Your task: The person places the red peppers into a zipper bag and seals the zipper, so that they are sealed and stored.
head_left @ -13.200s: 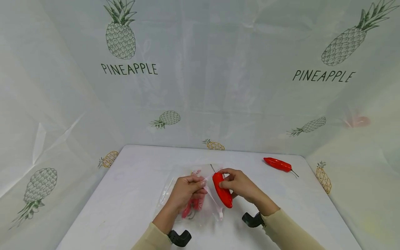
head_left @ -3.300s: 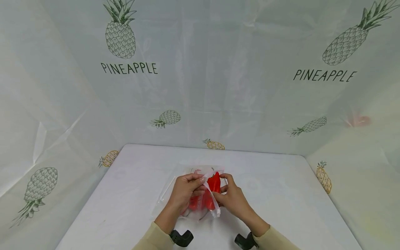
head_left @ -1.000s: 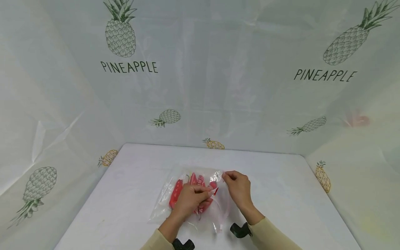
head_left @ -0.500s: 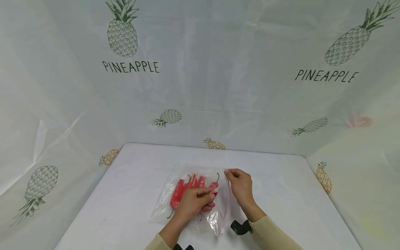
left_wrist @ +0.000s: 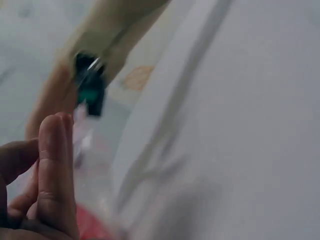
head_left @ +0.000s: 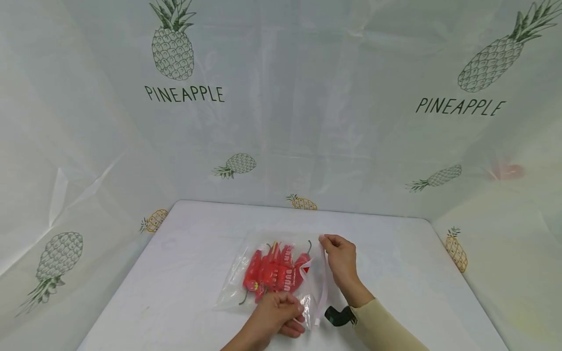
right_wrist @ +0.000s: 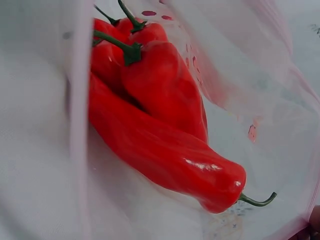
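Note:
A clear zip bag [head_left: 230,292] lies on the table, holding several red peppers [head_left: 252,270] with green stems. Red print shows on its film. In the head view my right hand [head_left: 342,258] pinches the far corner of the bag's pink-edged mouth. The right wrist view looks into the gaping mouth at the glossy peppers [right_wrist: 160,135]; a bit of fingers [right_wrist: 315,220] shows at the corner. My left hand [head_left: 281,314] is at the bag's near side, partly over it. In the left wrist view its fingers [left_wrist: 55,170] are fairly straight, with no object plainly between them.
The white table [head_left: 175,273] is bordered by pale hanging sheets [head_left: 307,122] printed with pineapples. A black wrist device [head_left: 338,316] sits on the right wrist, close to the bag's mouth. A blurred red shape [head_left: 505,170] shows on the right-hand sheet.
My left hand has let go of the bag's mouth flap and moved toward the near edge. The right hand keeps its corner. Earlier, the loose peppers went into the bag.

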`<state>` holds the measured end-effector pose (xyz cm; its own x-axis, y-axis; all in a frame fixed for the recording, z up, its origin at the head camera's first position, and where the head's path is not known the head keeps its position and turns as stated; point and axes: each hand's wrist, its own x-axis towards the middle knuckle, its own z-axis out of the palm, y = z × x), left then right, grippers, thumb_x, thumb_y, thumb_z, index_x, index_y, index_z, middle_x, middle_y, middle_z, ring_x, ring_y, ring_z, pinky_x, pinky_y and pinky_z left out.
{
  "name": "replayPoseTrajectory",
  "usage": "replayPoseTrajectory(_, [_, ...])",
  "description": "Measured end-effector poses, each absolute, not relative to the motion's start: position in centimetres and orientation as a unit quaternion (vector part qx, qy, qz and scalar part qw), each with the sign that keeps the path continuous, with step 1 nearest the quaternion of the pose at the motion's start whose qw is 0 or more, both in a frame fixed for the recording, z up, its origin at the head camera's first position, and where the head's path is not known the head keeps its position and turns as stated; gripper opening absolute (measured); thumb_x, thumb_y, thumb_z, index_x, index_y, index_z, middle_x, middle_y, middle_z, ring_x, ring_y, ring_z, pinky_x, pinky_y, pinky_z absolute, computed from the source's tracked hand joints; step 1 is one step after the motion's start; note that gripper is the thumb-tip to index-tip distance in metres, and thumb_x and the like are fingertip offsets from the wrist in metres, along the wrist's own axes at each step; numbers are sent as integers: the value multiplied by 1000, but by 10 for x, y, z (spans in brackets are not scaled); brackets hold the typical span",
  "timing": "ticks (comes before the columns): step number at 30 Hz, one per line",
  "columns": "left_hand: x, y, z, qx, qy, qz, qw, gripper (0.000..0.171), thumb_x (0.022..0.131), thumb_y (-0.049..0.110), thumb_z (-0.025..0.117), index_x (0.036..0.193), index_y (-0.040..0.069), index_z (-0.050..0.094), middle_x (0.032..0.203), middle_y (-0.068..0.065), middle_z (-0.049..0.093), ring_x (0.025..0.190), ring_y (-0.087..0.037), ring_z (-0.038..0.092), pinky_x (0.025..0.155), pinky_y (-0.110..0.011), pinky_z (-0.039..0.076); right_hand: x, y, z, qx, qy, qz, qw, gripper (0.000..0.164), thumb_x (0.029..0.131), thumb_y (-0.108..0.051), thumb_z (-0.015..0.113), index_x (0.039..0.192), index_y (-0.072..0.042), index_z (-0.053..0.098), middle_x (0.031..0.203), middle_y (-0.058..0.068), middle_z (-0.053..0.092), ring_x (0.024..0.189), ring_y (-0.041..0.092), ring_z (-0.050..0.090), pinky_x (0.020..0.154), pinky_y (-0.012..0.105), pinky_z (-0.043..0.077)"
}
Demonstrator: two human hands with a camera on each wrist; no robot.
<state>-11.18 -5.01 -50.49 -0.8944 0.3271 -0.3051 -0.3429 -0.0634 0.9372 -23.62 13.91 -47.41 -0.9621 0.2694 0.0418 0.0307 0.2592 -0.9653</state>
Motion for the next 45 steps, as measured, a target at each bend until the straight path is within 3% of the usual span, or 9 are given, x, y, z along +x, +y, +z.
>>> replayPoseTrajectory(3, [-95, -44, -516, 9, 672, 679, 296, 23, 102, 27, 72, 99, 4, 77, 88, -9, 79, 72, -15, 74, 68, -24, 64, -239, 141, -474, -104, -778, 611, 101, 24, 101, -21, 72, 110, 1, 79, 100, 10, 75, 92, 21, 62, 78, 28, 52])
replayPoseTrajectory(6, [-86, -37, -529, 25, 687, 639, 345, 38, 103, 44, 67, 102, 9, 81, 92, -6, 80, 76, -12, 71, 72, -23, 62, -241, 143, -473, -111, -769, 621, 103, 25, 101, -21, 72, 111, 1, 78, 98, 9, 74, 90, 19, 61, 78, 28, 53])
replayPoseTrajectory(10, [-88, -23, -542, 38, 671, 629, 391, 60, 102, 63, 54, 119, 11, 78, 107, -5, 79, 90, -16, 74, 88, -35, 65, -243, 145, -473, -115, -759, 633, 102, 26, 102, -22, 71, 114, 1, 78, 100, 10, 73, 91, 18, 61, 81, 28, 55])
replayPoseTrajectory(14, [-95, -8, -545, 27, 636, 655, 408, 68, 103, 66, 49, 133, 9, 69, 115, -8, 78, 102, -25, 76, 96, -45, 63, -242, 147, -474, -121, -753, 639, 100, 27, 103, -23, 70, 116, 0, 77, 102, 10, 73, 92, 17, 60, 81, 23, 55])
replayPoseTrajectory(21, [-103, -9, -543, -63, 577, 741, 337, 52, 106, 48, 56, 123, 1, 68, 109, -12, 80, 100, -26, 79, 90, -39, 65, -238, 158, -475, -127, -744, 646, 114, 27, 103, -21, 70, 117, 1, 76, 92, -1, 70, 87, 14, 60, 75, 19, 53])
replayPoseTrajectory(28, [-106, -32, -548, -75, 572, 777, 253, 32, 109, 27, 60, 111, -3, 68, 99, -12, 78, 87, -20, 80, 80, -35, 67, -227, 186, -477, -140, -741, 646, 113, 29, 105, -20, 67, 121, 4, 72, 95, -4, 69, 85, 10, 61, 75, 15, 55])
replayPoseTrajectory(34, [-119, -66, -550, -78, 603, 771, 189, 27, 110, 24, 59, 108, -2, 66, 92, -8, 75, 79, -16, 77, 75, -33, 67, -212, 212, -481, -140, -761, 628, 88, 33, 106, -21, 65, 123, 8, 67, 93, -2, 67, 84, 6, 60, 75, 14, 55])
replayPoseTrajectory(39, [-139, -92, -541, -63, 636, 757, 135, 29, 110, 22, 60, 108, -6, 64, 91, -8, 73, 78, -14, 76, 73, -30, 67, -198, 223, -489, -147, -768, 622, 44, 31, 108, -18, 61, 122, 9, 64, 95, 3, 66, 89, 13, 62, 76, 16, 57])
replayPoseTrajectory(45, [-170, -121, -525, -60, 670, 733, 104, 30, 108, 22, 63, 100, -6, 65, 85, -9, 73, 73, -14, 73, 69, -28, 66, -188, 219, -495, -140, -739, 659, -7, 27, 107, -12, 60, 119, 13, 61, 93, 9, 63, 87, 16, 60, 77, 22, 61])
